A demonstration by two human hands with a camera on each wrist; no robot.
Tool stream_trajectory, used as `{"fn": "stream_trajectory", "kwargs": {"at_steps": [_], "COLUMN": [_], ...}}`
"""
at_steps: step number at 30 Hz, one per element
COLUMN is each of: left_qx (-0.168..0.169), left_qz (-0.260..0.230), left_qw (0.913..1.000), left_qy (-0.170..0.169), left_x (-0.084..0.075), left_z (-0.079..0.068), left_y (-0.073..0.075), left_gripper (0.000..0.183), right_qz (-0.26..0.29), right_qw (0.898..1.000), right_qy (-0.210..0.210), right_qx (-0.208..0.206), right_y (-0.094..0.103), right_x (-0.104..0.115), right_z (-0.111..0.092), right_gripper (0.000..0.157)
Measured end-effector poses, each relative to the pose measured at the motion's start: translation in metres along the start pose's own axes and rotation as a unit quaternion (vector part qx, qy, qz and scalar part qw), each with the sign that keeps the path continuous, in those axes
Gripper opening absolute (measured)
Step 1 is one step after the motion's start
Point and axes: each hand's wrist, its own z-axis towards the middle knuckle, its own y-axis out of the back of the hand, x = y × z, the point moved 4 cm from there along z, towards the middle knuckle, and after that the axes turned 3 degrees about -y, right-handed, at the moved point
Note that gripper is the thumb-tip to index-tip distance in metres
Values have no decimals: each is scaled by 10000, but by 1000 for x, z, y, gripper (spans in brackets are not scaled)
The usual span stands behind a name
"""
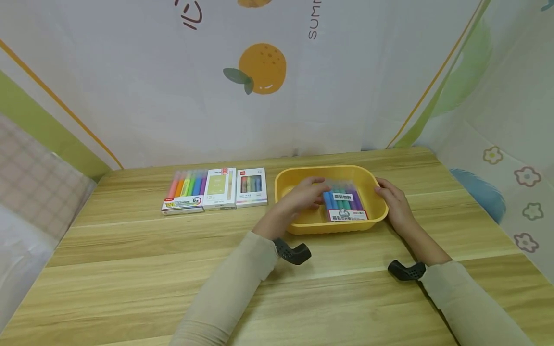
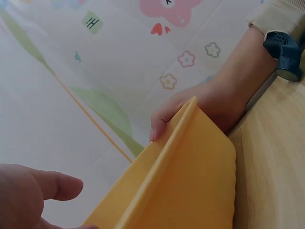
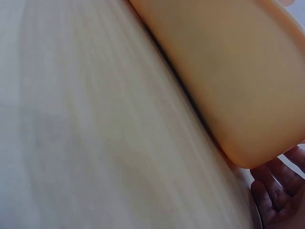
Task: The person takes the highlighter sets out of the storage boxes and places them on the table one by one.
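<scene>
A yellow plastic basket [image 1: 289,228] stands on the wooden table, and a pack of colored markers [image 1: 345,201] lies in its right half. My left hand [image 1: 305,194] reaches over the basket's near left side, its fingertips at the left edge of the pack. In the left wrist view the left thumb [image 2: 62,186] stands apart from the basket wall. My right hand [image 1: 395,204] holds the basket's right end, thumb over the rim and the other fingers outside. Those fingers [image 3: 281,179] show against the outer wall in the right wrist view.
Left of the basket, side by side, lie a pack of bright highlighters [image 1: 186,190], a white and yellow-green box [image 1: 220,188] and a white box with a window onto pastel pens [image 1: 252,187]. A printed curtain [image 1: 329,96] hangs behind the table [image 1: 173,269].
</scene>
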Motion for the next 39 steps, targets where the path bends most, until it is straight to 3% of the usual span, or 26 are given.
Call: {"fn": "stream_trajectory", "kwargs": {"at_steps": [12,16,23,32,39], "left_qx": [-226,-121,453,401,544], "left_qz": [-797,-967,-389,-164,154], "left_qw": [9965,9952,9982,9991,9983], "left_qy": [94,100,-34,-32,-154], "left_x": [-2,-3,-3,4,6], "left_z": [-3,-3,-4,-2,-1], "left_y": [1,-1,-8,-8,-9], "left_gripper": [72,73,52,55,62], "right_qz": [-34,-31,-28,-91,-113], "right_qw": [10000,10000,9999,9999,9999], "right_qy": [11,25,79,100,97], "right_qx": [63,54,57,50,45], "right_y": [1,1,1,1,1], "right_x": [0,0,1,-1,-2], "right_z": [-1,-1,-1,-1,-1], "right_gripper": [52,51,51,51,51]}}
